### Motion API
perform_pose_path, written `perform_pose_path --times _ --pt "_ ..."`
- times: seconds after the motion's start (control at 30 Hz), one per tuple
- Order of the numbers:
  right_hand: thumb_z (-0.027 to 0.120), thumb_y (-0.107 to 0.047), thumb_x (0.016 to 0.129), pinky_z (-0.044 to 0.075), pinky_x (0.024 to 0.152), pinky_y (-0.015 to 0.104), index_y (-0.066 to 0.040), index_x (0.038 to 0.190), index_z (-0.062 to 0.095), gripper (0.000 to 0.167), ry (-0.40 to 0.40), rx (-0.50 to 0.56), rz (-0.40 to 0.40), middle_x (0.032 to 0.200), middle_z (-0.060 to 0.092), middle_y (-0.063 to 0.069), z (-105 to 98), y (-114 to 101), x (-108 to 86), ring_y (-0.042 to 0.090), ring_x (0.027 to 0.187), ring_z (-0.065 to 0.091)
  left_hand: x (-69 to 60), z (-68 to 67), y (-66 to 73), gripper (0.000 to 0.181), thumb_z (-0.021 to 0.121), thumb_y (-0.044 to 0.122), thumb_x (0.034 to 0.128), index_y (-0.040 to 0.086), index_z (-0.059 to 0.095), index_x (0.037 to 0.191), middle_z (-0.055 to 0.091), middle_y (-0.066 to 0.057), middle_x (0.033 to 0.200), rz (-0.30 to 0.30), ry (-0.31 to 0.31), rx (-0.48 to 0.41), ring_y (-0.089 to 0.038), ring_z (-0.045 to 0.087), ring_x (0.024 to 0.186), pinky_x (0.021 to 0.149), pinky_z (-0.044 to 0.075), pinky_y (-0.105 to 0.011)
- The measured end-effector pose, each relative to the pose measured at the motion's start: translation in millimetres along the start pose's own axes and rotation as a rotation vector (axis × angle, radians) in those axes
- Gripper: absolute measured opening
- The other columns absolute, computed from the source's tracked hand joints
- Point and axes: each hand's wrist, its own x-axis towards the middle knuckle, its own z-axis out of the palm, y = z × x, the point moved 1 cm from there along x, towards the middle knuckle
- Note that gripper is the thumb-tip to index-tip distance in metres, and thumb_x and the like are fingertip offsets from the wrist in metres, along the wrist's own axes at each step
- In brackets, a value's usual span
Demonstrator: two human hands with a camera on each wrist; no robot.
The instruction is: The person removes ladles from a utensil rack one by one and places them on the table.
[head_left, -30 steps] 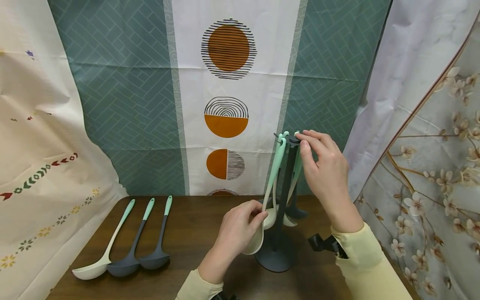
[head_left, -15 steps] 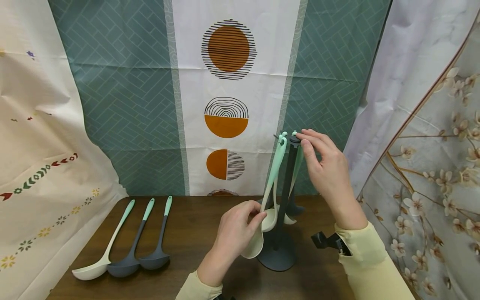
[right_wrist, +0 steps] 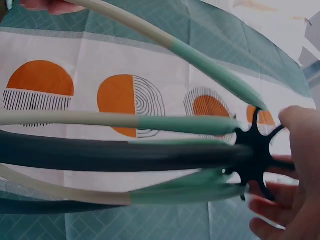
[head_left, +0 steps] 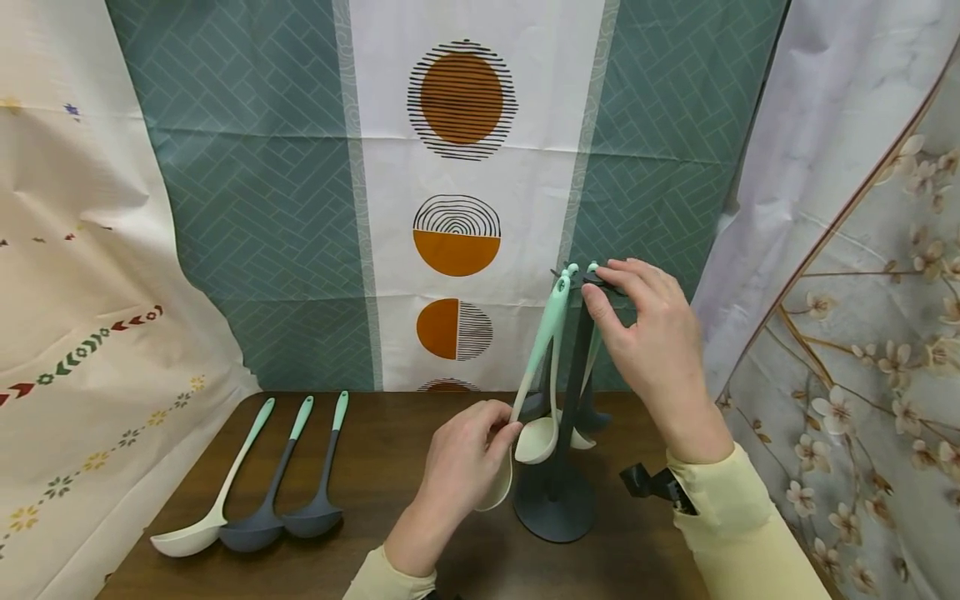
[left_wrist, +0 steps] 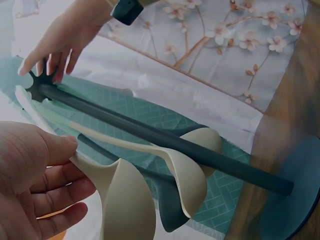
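In the head view, my left hand (head_left: 468, 454) pinches the lower handle of a cream ladle (head_left: 536, 358) with a mint-green grip. The ladle leans out to the left, its handle's top at a hook of the dark utensil stand (head_left: 553, 508). Its cream bowl (left_wrist: 127, 200) shows below my fingers in the left wrist view. My right hand (head_left: 656, 342) grips the stand's hooked top (right_wrist: 255, 150), thumb on one side and fingers on the other. A second cream ladle (head_left: 537, 440) hangs just behind the held one. More utensils hang behind the pole, partly hidden.
Three ladles lie side by side on the wooden table at the left: one cream ladle (head_left: 191, 537) and two dark ones, a middle ladle (head_left: 253, 532) and a right-hand ladle (head_left: 313, 518). Patterned cloths (head_left: 285, 250) hang behind and on both sides.
My left hand has moved slightly left with the ladle, which now tilts farther from the pole and shows more of the ladle behind. My right hand stays at the stand's top.
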Motion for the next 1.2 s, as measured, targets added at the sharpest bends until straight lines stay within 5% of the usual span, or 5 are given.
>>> perform_pose_path --times 0.3,0.67,1.2 --pt "0.064 -0.038 0.112 0.053 0.096 0.06 -0.008 0.134 0.08 0.04 0.112 -0.205 -0.121 0.12 0.071 0.021 3 -11 -5.9 0.047 0.113 0.063 -2.8 -5.9 -4.3 0.016 0.091 0.019 0.0939 0.02 0.076 0.099 0.068 0.013 0.088 0.001 0.027 0.019 -0.007 0.056 0.073 0.066 0.049 -0.028" --pt "0.061 -0.032 0.114 0.051 0.102 0.059 -0.001 0.135 0.077 0.041 0.133 -0.214 -0.204 0.116 0.071 0.023 5 -9 -6.1 0.049 0.112 0.063 -10.7 -21.4 -16.4 0.016 0.091 0.019 0.0935 0.021 0.076 0.099 0.069 0.015 0.088 -0.034 0.021 0.028 -0.011 0.06 0.073 0.064 0.048 -0.027" --pt "0.058 -0.03 0.114 0.05 0.098 0.06 -0.003 0.138 0.076 0.041 0.094 -0.175 -0.172 0.118 0.068 0.023 4 -11 -8.2 0.049 0.112 0.06 -19.6 -36.6 -39.5 0.016 0.091 0.016 0.0937 0.02 0.076 0.097 0.069 0.014 0.086 -0.054 0.035 0.055 -0.006 0.058 0.07 0.063 0.05 -0.029"
